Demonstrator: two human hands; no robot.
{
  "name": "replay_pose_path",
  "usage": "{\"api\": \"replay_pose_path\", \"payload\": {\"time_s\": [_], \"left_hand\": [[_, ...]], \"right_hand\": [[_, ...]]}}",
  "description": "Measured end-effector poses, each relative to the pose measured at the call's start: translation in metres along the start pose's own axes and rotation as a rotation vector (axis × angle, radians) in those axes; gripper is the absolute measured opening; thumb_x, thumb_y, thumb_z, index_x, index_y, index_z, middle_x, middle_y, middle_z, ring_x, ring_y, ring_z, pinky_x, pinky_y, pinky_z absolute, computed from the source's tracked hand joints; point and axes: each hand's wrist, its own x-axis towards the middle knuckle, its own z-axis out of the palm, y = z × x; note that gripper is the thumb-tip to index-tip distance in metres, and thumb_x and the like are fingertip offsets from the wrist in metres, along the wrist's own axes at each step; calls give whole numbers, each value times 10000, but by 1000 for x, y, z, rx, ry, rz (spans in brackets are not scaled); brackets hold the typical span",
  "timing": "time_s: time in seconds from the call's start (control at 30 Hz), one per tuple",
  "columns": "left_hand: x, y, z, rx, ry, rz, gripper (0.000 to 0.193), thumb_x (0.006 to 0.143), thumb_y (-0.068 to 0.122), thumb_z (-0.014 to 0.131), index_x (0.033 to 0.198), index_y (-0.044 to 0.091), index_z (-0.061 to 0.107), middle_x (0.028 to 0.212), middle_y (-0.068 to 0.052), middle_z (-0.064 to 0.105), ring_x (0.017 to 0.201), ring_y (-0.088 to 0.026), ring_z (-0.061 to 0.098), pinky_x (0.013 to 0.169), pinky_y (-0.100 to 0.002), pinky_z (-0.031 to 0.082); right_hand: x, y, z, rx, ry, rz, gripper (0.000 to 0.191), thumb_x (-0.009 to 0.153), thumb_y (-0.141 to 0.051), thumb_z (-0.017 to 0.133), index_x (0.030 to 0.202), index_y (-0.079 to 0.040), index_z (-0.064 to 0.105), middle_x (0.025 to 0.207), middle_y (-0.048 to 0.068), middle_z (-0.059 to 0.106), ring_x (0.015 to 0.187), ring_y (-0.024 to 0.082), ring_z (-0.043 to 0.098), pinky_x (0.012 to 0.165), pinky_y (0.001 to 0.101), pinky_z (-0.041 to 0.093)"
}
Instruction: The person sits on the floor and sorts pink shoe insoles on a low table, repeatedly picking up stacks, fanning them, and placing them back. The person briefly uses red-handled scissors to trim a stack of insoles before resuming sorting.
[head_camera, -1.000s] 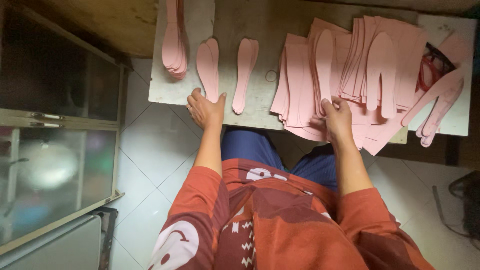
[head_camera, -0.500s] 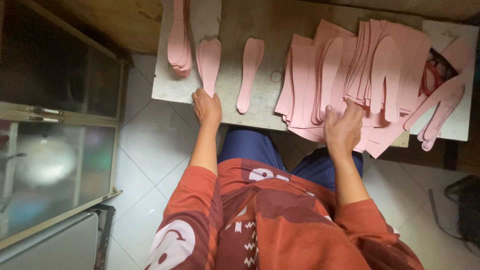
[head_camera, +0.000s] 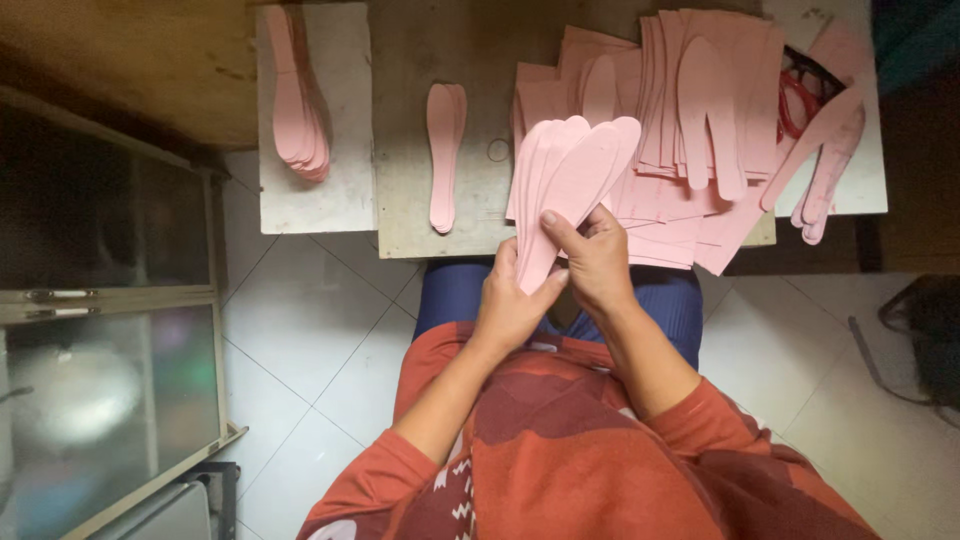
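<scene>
Both hands hold a fanned stack of pink shoe-insole cutouts (head_camera: 565, 180) above my lap, at the near edge of the work board (head_camera: 470, 40). My left hand (head_camera: 512, 305) grips the stack's narrow lower end. My right hand (head_camera: 592, 262) holds it from the right, thumb pressed on the top piece. On the board, a small pile of pink insoles (head_camera: 443, 150) lies left of the hands, and another pile (head_camera: 298, 100) sits on a white slab (head_camera: 340, 200) further left.
A heap of pink sheets with insole-shaped holes (head_camera: 690, 120) covers the board's right side, with pink offcuts (head_camera: 820, 160) at the far right. A glass-fronted cabinet (head_camera: 100, 330) stands at the left on the white tiled floor (head_camera: 310, 330). A dark bag (head_camera: 925, 330) lies at the right.
My hands left the board's edge. They came together and now hold up a fanned stack of insoles. One of the two single piles near the left hand is gone from the board.
</scene>
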Motion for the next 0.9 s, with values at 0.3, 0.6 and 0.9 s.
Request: {"api": "replay_pose_path", "payload": {"time_s": [0.3, 0.6, 0.9], "left_hand": [[8, -23, 11, -716, -228, -372, 321, 1041, 127, 598, 1301, -62, 590, 1104, -156, 727, 948, -234, 752, 799, -335, 622], [11, -15, 3, -650, -15, -413, 328, 955, 121, 669, 1243, -34, 656, 1147, -126, 741, 1023, -190, 729, 827, -334, 633], [12, -23, 8, -544, -18, -280, 386, 1028, 242, 634, 1281, -48, 658, 1150, -134, 735, 986, -154, 698, 836, -275, 577]], "right_hand": [[-7, -23, -44, 12, -169, 222, 259, 978, -156, 683, 1167, 20, 698, 967, 55, 736, 783, 115, 666, 633, 249, 543], [-4, -25, -55, 207, 31, 71, 329, 891, -16, 744, 1180, -33, 586, 958, 40, 719, 798, 107, 695, 642, 210, 553], [-2, -11, -51, 276, 28, 81, 289, 1018, -85, 670, 1263, 42, 585, 1112, 69, 728, 945, 123, 697, 848, 283, 570]]}}
